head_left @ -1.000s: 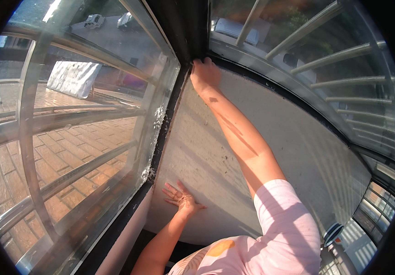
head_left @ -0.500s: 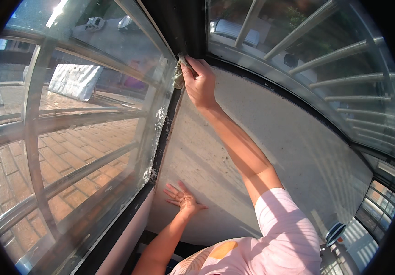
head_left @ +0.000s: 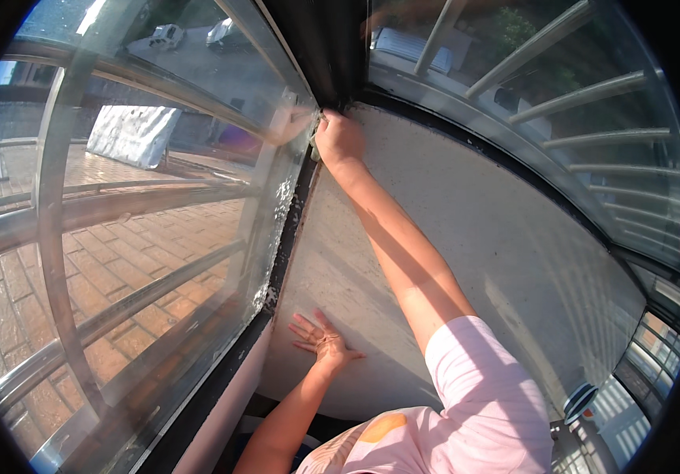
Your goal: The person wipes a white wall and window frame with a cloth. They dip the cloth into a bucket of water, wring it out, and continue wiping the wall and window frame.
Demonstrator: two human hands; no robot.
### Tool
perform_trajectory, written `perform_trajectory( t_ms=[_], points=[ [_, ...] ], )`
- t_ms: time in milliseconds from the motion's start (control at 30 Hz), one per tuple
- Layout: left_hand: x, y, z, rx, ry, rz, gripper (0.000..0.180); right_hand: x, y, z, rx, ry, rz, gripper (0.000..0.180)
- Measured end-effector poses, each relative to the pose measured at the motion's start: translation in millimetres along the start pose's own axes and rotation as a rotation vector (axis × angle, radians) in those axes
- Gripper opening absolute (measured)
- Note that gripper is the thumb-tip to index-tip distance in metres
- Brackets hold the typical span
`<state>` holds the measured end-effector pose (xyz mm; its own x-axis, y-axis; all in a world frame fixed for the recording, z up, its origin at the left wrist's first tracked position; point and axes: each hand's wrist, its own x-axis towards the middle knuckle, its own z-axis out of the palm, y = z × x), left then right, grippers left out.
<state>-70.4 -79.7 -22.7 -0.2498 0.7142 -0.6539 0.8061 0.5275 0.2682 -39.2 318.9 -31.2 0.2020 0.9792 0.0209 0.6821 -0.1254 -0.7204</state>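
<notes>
- Your right hand [head_left: 341,139] was at the foot of the black post [head_left: 324,47], its grip narrow, pinching a greenish-grey cloth [head_left: 315,148].
- That cloth lay just left of the black post's foot, between your fingers and the left window pane [head_left: 214,261]; your hand hid most of it, so you could not tell how it was folded.
- Your left hand [head_left: 320,345] was well apart from the black post, on your side of it, fingers spread wide on the grey sill [head_left: 435,205] and holding nothing.
- Your right arm was stretched out toward the black post; leaning farther could have put too much weight on the left hand, and a palm slipping on the sill could have tipped you forward.
- The grip's main risk seemed to be losing the cloth: a snag in the tight corner beside the black post could have tugged it loose.
- White flaky patches [head_left: 284,191] marked the left frame strip [head_left: 296,201] running from the black post toward you; a rough edge there could have scraped your knuckles or caught the cloth.
- Pressing hard close to the black post could have strained the left window pane, though you could not tell how firmly it was set.
</notes>
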Motion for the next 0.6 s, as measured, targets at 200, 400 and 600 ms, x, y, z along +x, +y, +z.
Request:
perform_trajectory(
  t_ms=[200,400,600],
  points=[
    [-0.3,7.4,-1.9,0.042,-0.021,-0.034,0.163,17.4,19.2,-34.8,0.101,-0.331,-0.15,0.026],
    [-2.4,6.2,-2.3,0.049,-0.032,-0.06,0.163,34.6,53.2,-84.5,-0.155,-0.214,-0.456,0.021],
    [-0.6,9.6,-5.0,0.097,-0.038,-0.042,0.164,-0.1,65.4,-69.8,0.052,-0.421,-0.71,0.021]
  ],
)
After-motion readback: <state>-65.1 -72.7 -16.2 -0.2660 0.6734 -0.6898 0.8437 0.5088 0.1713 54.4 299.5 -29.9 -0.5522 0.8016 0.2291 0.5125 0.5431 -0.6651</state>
